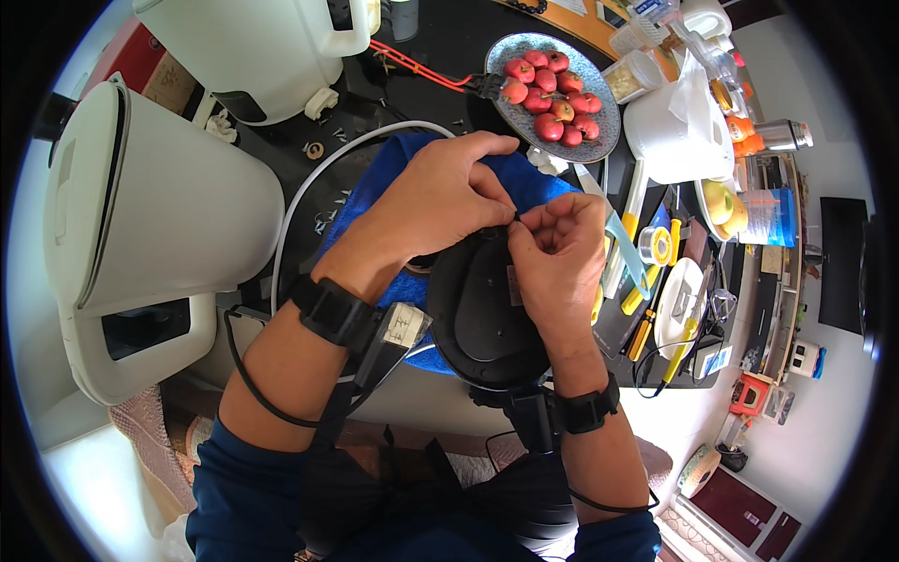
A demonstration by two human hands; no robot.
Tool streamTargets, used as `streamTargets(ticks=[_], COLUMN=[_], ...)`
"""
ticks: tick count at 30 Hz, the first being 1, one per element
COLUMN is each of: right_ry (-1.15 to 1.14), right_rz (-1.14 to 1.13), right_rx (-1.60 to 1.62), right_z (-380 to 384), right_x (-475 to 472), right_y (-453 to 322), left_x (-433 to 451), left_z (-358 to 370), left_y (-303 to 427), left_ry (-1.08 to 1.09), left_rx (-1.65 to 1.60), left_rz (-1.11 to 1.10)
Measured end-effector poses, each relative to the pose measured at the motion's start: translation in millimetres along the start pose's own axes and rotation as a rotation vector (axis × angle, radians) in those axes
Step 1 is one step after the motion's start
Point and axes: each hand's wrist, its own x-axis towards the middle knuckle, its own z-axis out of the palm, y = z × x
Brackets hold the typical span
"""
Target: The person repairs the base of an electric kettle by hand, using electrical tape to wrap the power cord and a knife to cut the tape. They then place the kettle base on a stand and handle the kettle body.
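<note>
A black plastic appliance base lies on a blue towel in front of me. Over its far end, my left hand pinches a small black piece between thumb and forefinger. My right hand meets it there, thumb and forefinger closed at the same piece; whether this is a wire end or a small part cannot be told. The right hand's heel is beside a label on the base. A white cable curves around the towel's left side. Both wrists wear black straps with devices.
Two large white kettle-like appliances stand at the left. Loose screws lie beside the cable. A plate of red fruit is at the far side. Solder wire, screwdrivers, a soldering iron and a white pot are at the right.
</note>
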Motion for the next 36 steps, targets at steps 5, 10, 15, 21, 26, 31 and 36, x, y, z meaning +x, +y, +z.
streamTargets(ticks=[5, 10, 15, 21, 26, 31, 36], right_ry=[-0.006, -0.015, -0.021, -0.024, -0.021, -0.031, -0.038], right_rz=[0.024, 0.029, 0.008, 0.002, -0.034, -0.04, -0.052], right_rx=[-0.013, -0.054, -0.083, -0.09, -0.12, -0.136, -0.188], right_z=[1.6, 1.3, 1.3, 1.6, 0.8, 0.4, -1.0], right_x=[0.1, 0.0, 0.1, 0.1, -0.5, -0.4, -4.3], right_y=[0.8, 0.3, 1.3, 1.4, 1.3, 1.9, -1.0], left_x=[-0.3, -1.7, -1.5, -1.4, -1.8, -2.2, -1.3], left_z=[0.9, 5.3, 7.4, 8.4, 8.2, 9.3, 10.9], left_y=[-1.7, -2.8, -4.1, -4.6, -3.6, -4.2, -8.8], left_ry=[-0.011, 0.022, 0.037, 0.044, 0.003, 0.005, 0.064], left_rx=[0.028, 0.05, 0.106, 0.094, 0.126, 0.132, 0.122], left_rz=[0.024, 0.042, 0.049, 0.032, -0.01, -0.005, 0.05])
